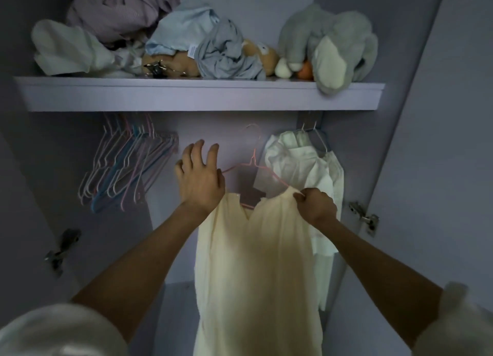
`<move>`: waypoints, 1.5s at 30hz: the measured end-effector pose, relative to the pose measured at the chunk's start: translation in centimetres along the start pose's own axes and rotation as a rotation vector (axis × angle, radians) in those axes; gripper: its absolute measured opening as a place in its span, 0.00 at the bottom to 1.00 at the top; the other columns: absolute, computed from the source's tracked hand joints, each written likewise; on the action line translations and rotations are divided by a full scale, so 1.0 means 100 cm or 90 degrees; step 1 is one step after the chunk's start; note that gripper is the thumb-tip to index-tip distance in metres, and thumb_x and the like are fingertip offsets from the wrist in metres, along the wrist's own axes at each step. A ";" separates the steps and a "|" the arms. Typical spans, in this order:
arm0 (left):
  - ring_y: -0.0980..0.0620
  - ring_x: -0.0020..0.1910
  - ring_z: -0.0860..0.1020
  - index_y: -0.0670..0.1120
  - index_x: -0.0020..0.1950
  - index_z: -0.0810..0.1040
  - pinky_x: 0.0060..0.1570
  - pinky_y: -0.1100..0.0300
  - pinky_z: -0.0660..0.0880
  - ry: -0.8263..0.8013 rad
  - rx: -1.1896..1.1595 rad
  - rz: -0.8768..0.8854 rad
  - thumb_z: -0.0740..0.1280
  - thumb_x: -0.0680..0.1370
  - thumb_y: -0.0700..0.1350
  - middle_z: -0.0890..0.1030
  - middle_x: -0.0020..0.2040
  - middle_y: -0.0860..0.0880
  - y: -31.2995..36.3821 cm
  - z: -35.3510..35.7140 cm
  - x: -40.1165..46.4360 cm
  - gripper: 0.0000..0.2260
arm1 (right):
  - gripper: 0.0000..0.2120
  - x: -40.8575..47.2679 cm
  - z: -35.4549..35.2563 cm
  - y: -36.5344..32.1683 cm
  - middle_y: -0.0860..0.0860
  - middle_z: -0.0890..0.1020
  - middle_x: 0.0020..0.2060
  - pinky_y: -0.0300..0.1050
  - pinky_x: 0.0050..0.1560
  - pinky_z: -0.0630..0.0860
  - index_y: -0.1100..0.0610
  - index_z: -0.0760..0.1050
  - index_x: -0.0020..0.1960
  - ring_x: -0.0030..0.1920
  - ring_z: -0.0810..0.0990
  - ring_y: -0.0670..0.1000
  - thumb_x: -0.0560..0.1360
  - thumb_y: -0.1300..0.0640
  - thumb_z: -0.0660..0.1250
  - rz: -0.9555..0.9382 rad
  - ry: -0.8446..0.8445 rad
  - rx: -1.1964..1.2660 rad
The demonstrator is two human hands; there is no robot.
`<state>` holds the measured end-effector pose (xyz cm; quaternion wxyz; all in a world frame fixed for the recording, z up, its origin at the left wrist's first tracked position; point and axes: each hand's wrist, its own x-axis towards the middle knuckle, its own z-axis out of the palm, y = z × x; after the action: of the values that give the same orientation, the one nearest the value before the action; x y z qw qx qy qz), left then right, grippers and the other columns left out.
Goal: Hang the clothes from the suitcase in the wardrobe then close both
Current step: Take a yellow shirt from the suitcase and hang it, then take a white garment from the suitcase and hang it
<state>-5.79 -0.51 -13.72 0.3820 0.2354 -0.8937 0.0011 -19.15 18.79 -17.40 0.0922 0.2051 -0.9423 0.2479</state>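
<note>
Open wardrobe, cluttered shelf [186, 94] overhead.
Below the shelf, right hand [316, 206] fingers pinch cream garment [256, 262] onto pink hanger [253, 163] to seat its shoulder; left hand [200, 177] fingers spread, steadying.

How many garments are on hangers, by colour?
Cream garment, on the pink hanger: 1
White garment, hung at right: 1, maybe more; the folds overlap
Total: 2 that can be told apart

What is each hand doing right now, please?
Left hand: open, fingers spread, at the pink hanger.
Right hand: pinching the cream garment at its shoulder.
</note>
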 end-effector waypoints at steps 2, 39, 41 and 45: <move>0.36 0.68 0.65 0.44 0.68 0.68 0.58 0.40 0.67 0.107 0.035 0.081 0.64 0.70 0.42 0.68 0.69 0.37 0.011 0.003 0.022 0.26 | 0.16 0.023 -0.007 -0.002 0.58 0.81 0.50 0.48 0.48 0.74 0.60 0.76 0.54 0.52 0.79 0.60 0.79 0.49 0.56 0.030 0.013 0.013; 0.41 0.76 0.46 0.51 0.77 0.52 0.71 0.38 0.48 -0.068 0.110 0.077 0.62 0.77 0.48 0.49 0.77 0.42 0.006 0.021 0.039 0.31 | 0.20 0.055 0.022 -0.008 0.57 0.70 0.67 0.52 0.66 0.68 0.57 0.66 0.70 0.68 0.67 0.58 0.78 0.56 0.56 -0.066 -0.041 0.052; 0.43 0.76 0.43 0.51 0.77 0.48 0.72 0.41 0.44 -0.139 0.094 0.038 0.57 0.79 0.49 0.45 0.78 0.44 -0.006 0.009 0.005 0.29 | 0.19 0.023 0.027 -0.019 0.58 0.72 0.66 0.51 0.65 0.69 0.58 0.67 0.69 0.67 0.69 0.58 0.78 0.58 0.56 -0.096 -0.092 0.101; 0.46 0.77 0.43 0.50 0.77 0.48 0.73 0.45 0.44 -0.244 0.089 -0.027 0.54 0.80 0.50 0.47 0.78 0.47 -0.024 -0.007 -0.063 0.27 | 0.17 -0.044 0.044 -0.037 0.58 0.75 0.63 0.43 0.64 0.67 0.61 0.71 0.66 0.63 0.74 0.56 0.78 0.62 0.57 -0.152 -0.173 0.192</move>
<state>-0.53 0.17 -17.96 0.1875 0.2763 -0.9426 0.0101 -13.91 15.13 -20.84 -0.0384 0.3580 -0.8676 0.3430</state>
